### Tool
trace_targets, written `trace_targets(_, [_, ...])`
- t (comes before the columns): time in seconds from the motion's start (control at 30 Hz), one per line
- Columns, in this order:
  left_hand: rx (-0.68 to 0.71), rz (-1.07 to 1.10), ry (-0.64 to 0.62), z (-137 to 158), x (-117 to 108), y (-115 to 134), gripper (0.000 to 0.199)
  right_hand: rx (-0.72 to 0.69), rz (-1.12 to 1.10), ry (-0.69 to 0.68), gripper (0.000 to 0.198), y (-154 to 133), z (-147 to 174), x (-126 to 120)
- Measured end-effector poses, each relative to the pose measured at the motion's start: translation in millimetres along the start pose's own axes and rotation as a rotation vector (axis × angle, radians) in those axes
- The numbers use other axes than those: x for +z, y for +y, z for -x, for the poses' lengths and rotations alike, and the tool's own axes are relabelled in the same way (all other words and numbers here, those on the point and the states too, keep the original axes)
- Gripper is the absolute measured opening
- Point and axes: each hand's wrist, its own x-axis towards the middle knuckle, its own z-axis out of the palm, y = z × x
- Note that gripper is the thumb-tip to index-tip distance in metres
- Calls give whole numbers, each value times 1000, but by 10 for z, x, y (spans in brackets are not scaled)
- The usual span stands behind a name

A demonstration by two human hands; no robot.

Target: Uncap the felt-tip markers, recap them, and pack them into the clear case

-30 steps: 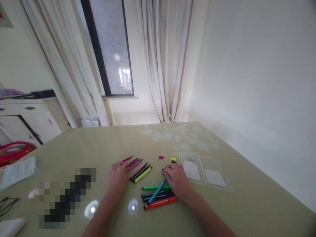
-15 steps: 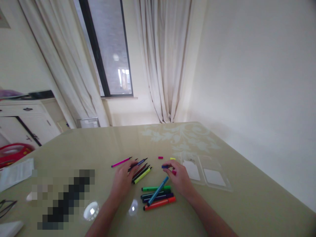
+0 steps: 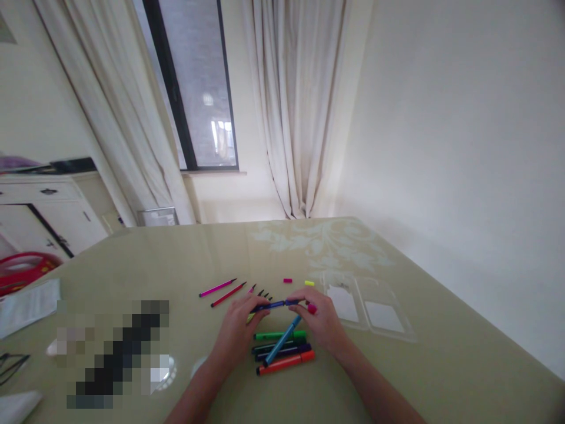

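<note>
Between finger and thumb, my left hand (image 3: 236, 330) pinches an uncapped blue marker (image 3: 276, 304) whose tip points right. My right hand (image 3: 324, 324) holds a blue cap (image 3: 291, 302) against that tip; how far it is on I cannot tell. A pink cap (image 3: 312, 308) shows at my right fingers, held or lying there. Uncapped magenta (image 3: 218, 288) and red (image 3: 228, 294) markers lie beyond my left hand, with more tips partly hidden by it. Below both hands is a pile of capped markers: green (image 3: 265, 337), light blue (image 3: 282, 341), orange-red (image 3: 285, 363) and dark ones.
A magenta cap (image 3: 288, 281) and a yellow cap (image 3: 309, 283) lie beyond my right hand. An opened clear plastic case (image 3: 359, 300) rests to the right. At the left of the table (image 3: 145, 265) are a paper packet (image 3: 30, 306) and a blurred dark item (image 3: 119, 353).
My left hand has moved right with the blue marker, bringing its tip to the cap in my right hand. The red marker beyond it now shows fully.
</note>
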Motion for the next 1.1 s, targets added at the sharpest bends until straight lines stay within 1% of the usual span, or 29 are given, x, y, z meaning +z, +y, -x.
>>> trace_targets(0.23, [83,81,0,40,66,42,16,80,-76,-30,7,9,5,-28])
trace_targets(0.33, [63,94,1,38,65,70,17,86,-65,-42,8,-24,2,-33])
trace_targets(0.47, [15,86,-74,39,66,159,17,107,-6,-75,14,-63,-24,-94])
trace_targets(0.53, [-5,70,-122,52,82,201,18,134,-27,-24,24,-44,-49,-178])
trace_targets(0.6, [-18,34,-163,75,107,226,17,165,-19,62,30,1,-75,-291])
trace_targets(0.63, [-20,16,-185,89,120,233,17,171,22,89,30,28,-86,-349])
trace_targets(0.67, [-21,2,-206,104,131,238,17,171,96,89,28,54,-94,-405])
trace_targets(0.7, [-23,-5,-224,119,140,242,19,169,188,68,25,77,-98,-452])
trace_targets(0.77, [-30,-1,-252,145,145,254,25,164,364,-21,18,108,-97,-512])
trace_targets(0.87, [-28,10,-286,164,123,277,40,168,515,-145,11,121,-78,-519])
trace_targets(0.9, [-23,8,-301,164,110,283,41,167,550,-178,12,122,-71,-506])
trace_targets(1.03, [10,5,-342,159,62,285,28,171,666,-267,19,140,-51,-444])
trace_targets(1.1, [28,8,-352,165,52,277,28,175,692,-279,22,158,-45,-421])
